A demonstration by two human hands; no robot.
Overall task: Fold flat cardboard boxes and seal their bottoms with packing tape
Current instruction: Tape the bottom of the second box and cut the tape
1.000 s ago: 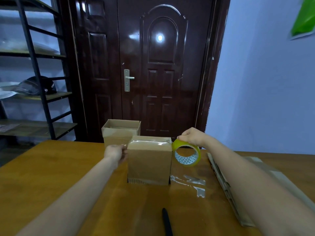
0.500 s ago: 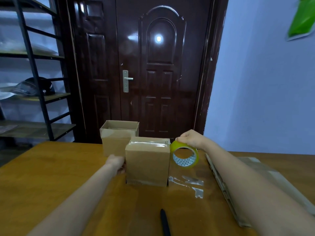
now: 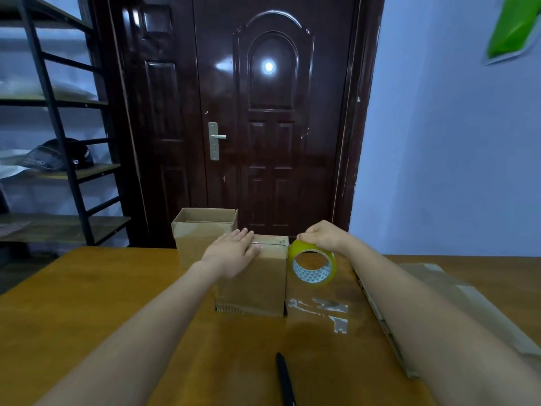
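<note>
**Inspector:** Head view, background first: dark brown panelled door (image 3: 272,121) with a metal lever handle, blue wall to the right, black metal shelving (image 3: 58,136) to the left holding a dark helmet (image 3: 55,155).

**Clerk:** And the work surface?

**Inspector:** Wooden desk (image 3: 87,303). Near its centre stands a closed cardboard box (image 3: 257,285), flaps uppermost, with tape across the top. A second box (image 3: 202,230), open at the top, stands just behind it to the left.

**Clerk:** Hands?

**Inspector:** Left hand (image 3: 232,253) lies flat, fingers straight, palm pressing on the top of the closed box at its left side. Right hand (image 3: 320,237) has fingers curled over the upper rim of a yellow tape roll (image 3: 311,266), gripping it. The roll sits just beside the box's right top corner, held above the desk.

**Clerk:** Is tape joined from roll to box?

**Inspector:** Cannot tell.

**Clerk:** Other items?

**Inspector:** Stack of flat cardboard (image 3: 456,315) on the desk at right, partly under the right forearm. Clear tape scraps (image 3: 325,310) lie on the desk right of the box. Black pen (image 3: 285,379) at the near edge.
</note>
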